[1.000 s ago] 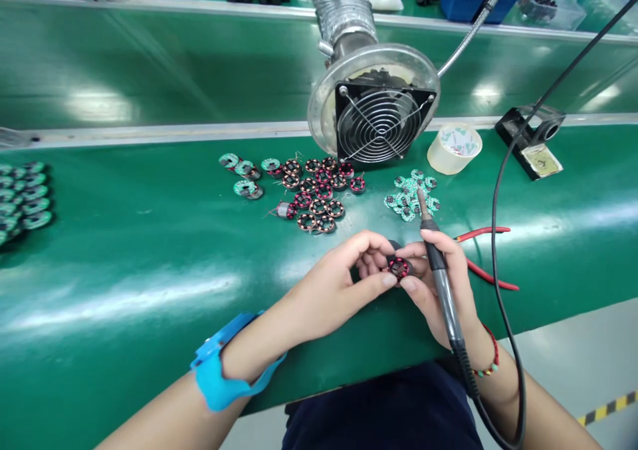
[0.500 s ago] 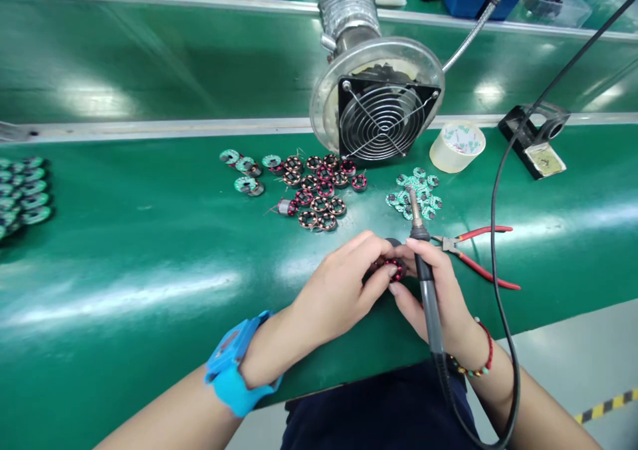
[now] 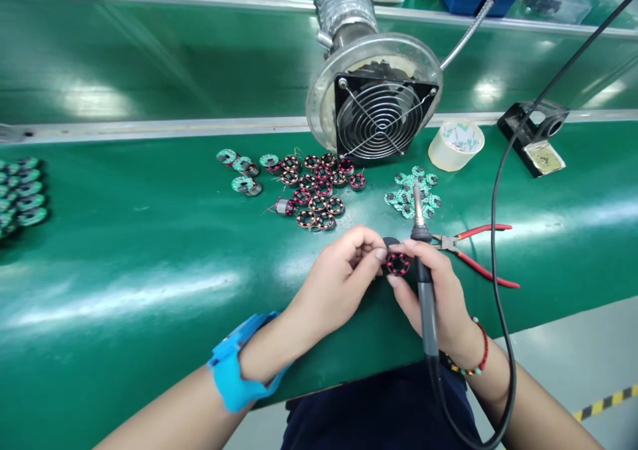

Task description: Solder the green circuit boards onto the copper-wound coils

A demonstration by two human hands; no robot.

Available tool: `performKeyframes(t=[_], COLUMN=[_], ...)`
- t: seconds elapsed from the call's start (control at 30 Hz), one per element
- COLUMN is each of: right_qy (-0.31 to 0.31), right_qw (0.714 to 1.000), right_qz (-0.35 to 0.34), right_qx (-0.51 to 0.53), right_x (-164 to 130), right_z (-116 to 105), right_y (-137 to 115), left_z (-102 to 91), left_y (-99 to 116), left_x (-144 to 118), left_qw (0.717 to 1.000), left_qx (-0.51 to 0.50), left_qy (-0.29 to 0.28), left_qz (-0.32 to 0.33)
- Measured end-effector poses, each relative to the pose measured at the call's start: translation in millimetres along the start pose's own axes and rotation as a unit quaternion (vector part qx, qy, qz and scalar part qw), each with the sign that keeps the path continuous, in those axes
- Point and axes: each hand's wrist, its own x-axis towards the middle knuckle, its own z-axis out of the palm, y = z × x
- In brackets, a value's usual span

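My right hand [image 3: 443,290] is closed around a soldering iron [image 3: 427,304], its metal tip pointing away over the small green circuit boards [image 3: 406,201]. Between the thumb and forefinger of that same hand sits a motor stator [image 3: 398,264] with red windings, face up. My left hand [image 3: 341,277] is pinched at the stator's left edge; whatever is between its fingertips is too small to make out. A black round piece [image 3: 390,242] shows behind the stator, partly hidden by the fingers.
More wound stators [image 3: 318,204] lie mid-bench, some topped with green boards [image 3: 243,184]. Red-handled cutters [image 3: 448,242], a tape roll [image 3: 456,145] and an iron stand [image 3: 533,141] are to the right. A fan [image 3: 383,121] overhangs the back. The iron's cable [image 3: 493,217] loops at right.
My left fingers have drawn slightly left off the stator, so more of its wound face shows. The right hand still holds the soldering iron in nearly the same place.
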Motion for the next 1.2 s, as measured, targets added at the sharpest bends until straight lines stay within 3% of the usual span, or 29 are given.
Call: performKeyframes(t=[0.1, 0.2, 0.37, 0.47, 0.57, 0.77, 0.93, 1.03, 1.13, 1.2], right_qy=[0.03, 0.027, 0.005, -0.02, -0.039, -0.053, -0.07, -0.087, -0.07, -0.054], right_qw=[0.998, 0.994, 0.999, 1.0, 0.999, 0.998, 0.997, 0.996, 0.997, 0.998], right_qz=[0.035, 0.067, 0.02, -0.008, -0.017, 0.007, -0.007, -0.022, -0.019, -0.015], right_qx=[0.046, 0.081, 0.028, -0.008, -0.011, 0.015, 0.016, 0.008, 0.0, 0.0], right_x=[0.6, -1.0, -2.9, -2.0, -0.6, -1.3, -1.2, -0.4, -0.9, -2.1], right_z=[-3.7, -4.6, -0.9, 0.1, -1.2, -5.2, -3.6, -3.0, -3.7, -4.2], right_y=[-1.7, -1.0, 2.9, 4.2, 3.8, 2.6, 5.7, 6.3, 5.6, 5.5], left_z=[-1.7, -5.7, -5.6, -3.1, -6.1, -21.6, -19.3, -13.4, -10.1, -9.0], left_y=[0.9, 1.9, 4.5, 3.7, 1.3, 0.8, 8.4, 8.4, 4.3, 1.6], left_x=[4.6, 6.4, 0.9, -0.2, 3.5, 10.8, 3.9, 1.9, 3.1, 4.3], left_qw=[0.987, 0.976, 0.987, 0.99, 0.991, 0.993, 0.99, 0.985, 0.992, 0.995], left_qx=[-0.14, -0.185, -0.038, 0.016, 0.009, -0.053, 0.091, 0.152, 0.107, 0.021], left_qy=[0.03, 0.05, -0.112, -0.105, -0.093, 0.014, -0.101, -0.083, -0.066, -0.074], left_qz=[-0.074, -0.1, -0.104, -0.095, -0.094, -0.101, -0.042, -0.017, -0.02, -0.068])
